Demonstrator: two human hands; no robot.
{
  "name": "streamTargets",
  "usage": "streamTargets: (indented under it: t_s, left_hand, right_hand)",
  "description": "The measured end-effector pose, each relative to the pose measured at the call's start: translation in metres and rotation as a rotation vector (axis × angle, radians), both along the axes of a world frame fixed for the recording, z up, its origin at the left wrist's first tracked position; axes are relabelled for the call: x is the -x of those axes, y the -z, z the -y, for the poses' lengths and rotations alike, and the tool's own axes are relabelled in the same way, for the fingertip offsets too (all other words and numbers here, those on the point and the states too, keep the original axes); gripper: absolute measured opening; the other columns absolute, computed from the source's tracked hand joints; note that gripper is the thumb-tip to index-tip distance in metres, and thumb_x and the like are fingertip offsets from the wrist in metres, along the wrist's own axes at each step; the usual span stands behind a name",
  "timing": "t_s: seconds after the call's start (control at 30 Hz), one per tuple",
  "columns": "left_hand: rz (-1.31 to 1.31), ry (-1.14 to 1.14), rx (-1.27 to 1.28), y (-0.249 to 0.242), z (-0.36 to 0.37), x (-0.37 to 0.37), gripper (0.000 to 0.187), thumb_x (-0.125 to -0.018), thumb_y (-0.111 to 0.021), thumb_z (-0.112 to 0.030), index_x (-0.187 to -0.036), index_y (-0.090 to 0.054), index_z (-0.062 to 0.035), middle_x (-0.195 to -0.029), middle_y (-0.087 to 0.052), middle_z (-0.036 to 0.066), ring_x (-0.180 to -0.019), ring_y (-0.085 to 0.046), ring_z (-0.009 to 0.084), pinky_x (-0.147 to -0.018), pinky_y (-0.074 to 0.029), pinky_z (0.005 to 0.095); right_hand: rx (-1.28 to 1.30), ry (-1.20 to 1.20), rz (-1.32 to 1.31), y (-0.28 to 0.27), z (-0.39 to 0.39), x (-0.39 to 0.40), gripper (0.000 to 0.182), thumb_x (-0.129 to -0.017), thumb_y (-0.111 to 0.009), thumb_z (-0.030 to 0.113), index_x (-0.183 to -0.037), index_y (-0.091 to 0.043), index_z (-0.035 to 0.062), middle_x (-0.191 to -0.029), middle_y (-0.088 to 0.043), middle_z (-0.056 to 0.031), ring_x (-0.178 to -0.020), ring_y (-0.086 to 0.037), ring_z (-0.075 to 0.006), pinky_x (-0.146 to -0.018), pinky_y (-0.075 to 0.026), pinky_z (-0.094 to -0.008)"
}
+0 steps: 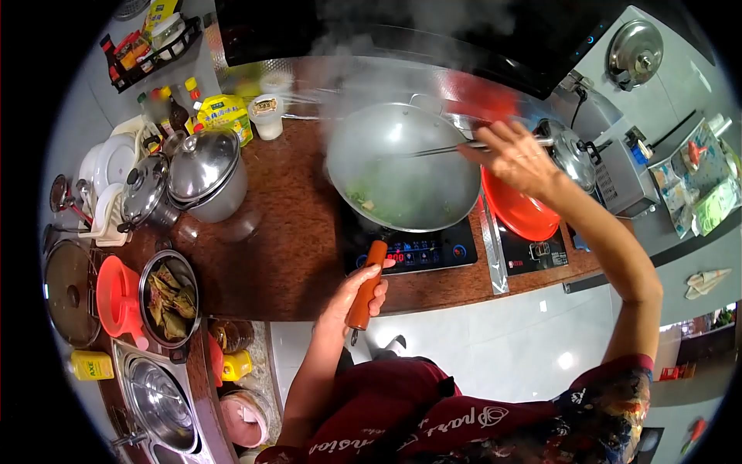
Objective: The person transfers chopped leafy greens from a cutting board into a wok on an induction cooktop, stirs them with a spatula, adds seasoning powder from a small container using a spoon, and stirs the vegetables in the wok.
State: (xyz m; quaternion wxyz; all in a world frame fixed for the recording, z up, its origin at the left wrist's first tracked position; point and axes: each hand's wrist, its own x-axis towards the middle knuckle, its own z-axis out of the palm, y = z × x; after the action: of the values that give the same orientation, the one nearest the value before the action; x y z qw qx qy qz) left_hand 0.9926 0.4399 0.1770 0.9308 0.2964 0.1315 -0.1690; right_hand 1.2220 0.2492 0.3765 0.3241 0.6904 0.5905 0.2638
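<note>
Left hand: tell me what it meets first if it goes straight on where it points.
The left hand would likely meet the wok's bowl first, passing over the cooker, though depth is unclear.

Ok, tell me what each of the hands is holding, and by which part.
The left hand holds the wok by its orange-brown handle; the right hand holds a long metal utensil near its upper end, its tip unclear in the steam.

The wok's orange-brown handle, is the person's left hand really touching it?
Touching. The head view shows the left hand wrapped around the orange-brown handle, with fingertips showing on its other side.
</note>
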Motion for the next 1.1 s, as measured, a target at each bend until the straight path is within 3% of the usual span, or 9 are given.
streamTargets:
  t_s: [0.1,0.17,0.23,0.4,0.57,0.63,0.83,0.9,1.1]
  left_hand:
    - [0.000,0.014,0.004,0.002,0.000,-0.001,0.054,-0.091,-0.051,-0.034,-0.132,-0.036,-0.0028,-0.065,-0.043,0.000,-0.045,-0.039,0.0064,-0.038,-0.035,0.0189]
    - [-0.007,0.024,0.009,0.002,0.000,-0.001,0.054,-0.090,-0.051,-0.034,-0.132,-0.036,-0.0032,-0.065,-0.043,0.000,-0.045,-0.039,0.0063,-0.038,-0.035,0.0187]
    - [-0.007,0.025,0.006,0.002,0.000,-0.001,0.054,-0.090,-0.051,-0.034,-0.132,-0.035,-0.0040,-0.065,-0.043,0.000,-0.045,-0.039,0.0061,-0.038,-0.036,0.0186]
    - [-0.013,0.031,0.012,0.005,0.000,-0.002,0.054,-0.091,-0.051,-0.035,-0.133,-0.035,-0.0041,-0.065,-0.043,0.000,-0.044,-0.039,0.0061,-0.038,-0.037,0.0186]
    - [-0.012,0.038,0.018,0.005,0.000,-0.002,0.054,-0.091,-0.050,-0.035,-0.133,-0.035,-0.0053,-0.065,-0.043,0.000,-0.043,-0.039,0.0063,-0.038,-0.037,0.0183]
    - [-0.007,0.033,0.027,0.004,-0.001,-0.003,0.051,-0.091,-0.051,-0.033,-0.131,-0.038,-0.0053,-0.064,-0.044,0.000,-0.043,-0.039,0.0068,-0.038,-0.037,0.0187]
    - [-0.022,0.015,0.044,0.004,0.000,-0.002,0.048,-0.091,-0.051,-0.032,-0.128,-0.041,-0.0047,-0.064,-0.045,0.001,-0.044,-0.040,0.0080,-0.039,-0.035,0.0200]
    - [-0.025,0.026,0.042,0.005,0.000,-0.003,0.052,-0.091,-0.050,-0.035,-0.131,-0.037,-0.0052,-0.063,-0.043,0.000,-0.042,-0.039,0.0068,-0.037,-0.035,0.0192]
    - [-0.005,0.034,0.053,0.005,-0.002,-0.003,0.048,-0.091,-0.049,-0.033,-0.129,-0.040,-0.0046,-0.064,-0.046,0.001,-0.043,-0.040,0.0085,-0.039,-0.036,0.0212]
  right_hand:
    - [-0.051,0.150,-0.029,-0.027,0.016,-0.004,0.037,-0.079,-0.051,0.011,-0.111,-0.064,0.0212,-0.102,-0.058,-0.0076,-0.095,-0.056,-0.0215,-0.079,-0.046,-0.0355]
    - [0.085,0.685,-0.148,-0.050,0.004,-0.009,0.032,-0.076,-0.052,0.011,-0.101,-0.068,0.0231,-0.094,-0.065,-0.0079,-0.091,-0.062,-0.0215,-0.076,-0.049,-0.0351]
    - [0.029,0.514,-0.184,-0.063,0.015,-0.022,0.035,-0.069,-0.056,0.010,-0.100,-0.069,0.0192,-0.089,-0.068,-0.0061,-0.088,-0.064,-0.0208,-0.074,-0.051,-0.0347]
    - [0.267,1.155,-0.662,-0.087,-0.012,-0.066,0.031,-0.075,-0.061,0.015,-0.105,-0.066,0.0099,-0.057,-0.060,-0.0064,-0.050,-0.058,-0.0162,-0.046,-0.048,-0.0302]
    - [0.587,1.001,-0.647,-0.047,-0.070,-0.069,0.016,-0.082,-0.054,0.023,-0.082,-0.059,0.0079,-0.052,-0.053,-0.0018,-0.044,-0.048,-0.0120,-0.039,-0.040,-0.0278]
    - [0.327,0.979,-0.810,-0.054,-0.076,-0.066,0.014,-0.070,-0.060,0.018,-0.072,-0.063,0.0036,-0.055,-0.056,-0.0061,-0.045,-0.050,-0.0157,-0.041,-0.040,-0.0321]
    - [0.343,1.139,-0.778,-0.078,-0.051,-0.071,0.016,-0.075,-0.056,0.019,-0.067,-0.059,0.0058,-0.052,-0.054,-0.0052,-0.039,-0.047,-0.0130,-0.035,-0.038,-0.0279]
    - [0.476,1.174,-0.748,-0.076,-0.045,-0.069,0.016,-0.079,-0.058,0.018,-0.090,-0.065,0.0091,-0.051,-0.052,-0.0015,-0.038,-0.047,-0.0100,-0.034,-0.038,-0.0253]
    - [0.314,0.871,-1.047,-0.042,-0.056,-0.028,0.026,-0.084,-0.056,0.025,-0.099,-0.063,0.0048,-0.054,-0.053,-0.0034,-0.039,-0.047,-0.0111,-0.037,-0.040,-0.0252]
